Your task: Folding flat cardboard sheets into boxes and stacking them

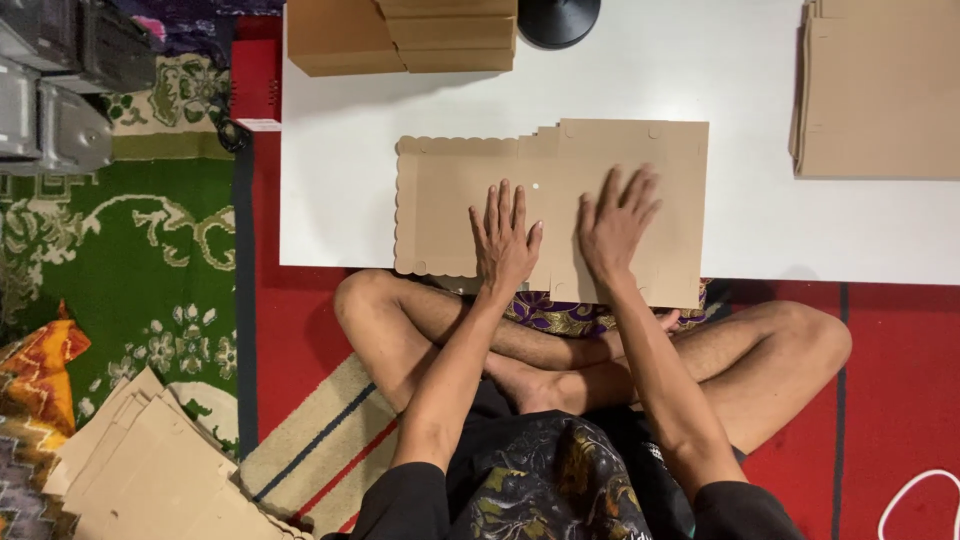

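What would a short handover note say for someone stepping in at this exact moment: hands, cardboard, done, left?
Left hand: flat, fingers spread, pressing on the flat cardboard blank.
Right hand: flat on the same blank, further right.
The blank lies unfolded at the near edge of the white table, scalloped edge to the left, partly overhanging the lap.
Stack of flat blanks at the table's right; folded brown boxes at the far edge; more cardboard sheets on the floor.
Done: blank laid out. Left: no fold is made in it yet.

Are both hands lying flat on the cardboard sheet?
Yes, the left hand and right hand both press palm-down with spread fingers on the flat cardboard sheet.
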